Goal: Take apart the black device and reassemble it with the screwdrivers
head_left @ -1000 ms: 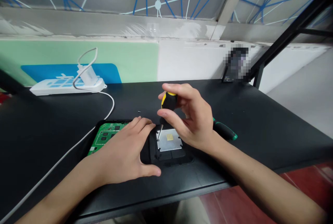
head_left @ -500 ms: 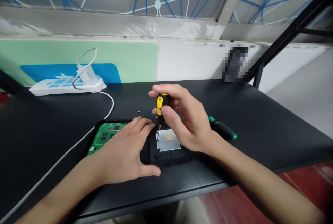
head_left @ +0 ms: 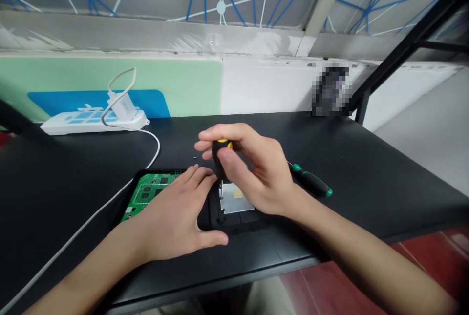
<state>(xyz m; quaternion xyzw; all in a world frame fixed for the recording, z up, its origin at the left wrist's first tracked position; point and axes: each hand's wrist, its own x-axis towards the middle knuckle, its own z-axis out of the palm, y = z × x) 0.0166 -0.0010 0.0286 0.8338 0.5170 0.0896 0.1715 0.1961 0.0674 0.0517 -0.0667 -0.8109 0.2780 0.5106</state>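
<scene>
My right hand [head_left: 252, 168] is closed round the black and yellow handle of a screwdriver [head_left: 220, 156]. The screwdriver stands nearly upright, and its shaft reaches down to the left edge of a silver metal plate [head_left: 238, 203]. That plate lies in a black plastic casing [head_left: 234, 221] and carries a small yellowish square. My left hand [head_left: 172, 217] rests with fingers stretched out over the black casing and a green circuit board [head_left: 141, 193], its thumb apart. Part of the board is hidden beneath it, and the screwdriver's tip is too small to make out clearly.
A second screwdriver [head_left: 311, 180], green and black, lies right of my right hand. A tiny screw [head_left: 195, 157] sits behind the casing. At the back left, a white power strip [head_left: 95, 122] holds a charger [head_left: 122, 105], whose white cable [head_left: 91, 217] runs along the left.
The screwdriver's handle has turned and shifted slightly left in my right hand, showing less yellow. My left hand has hardly moved.
</scene>
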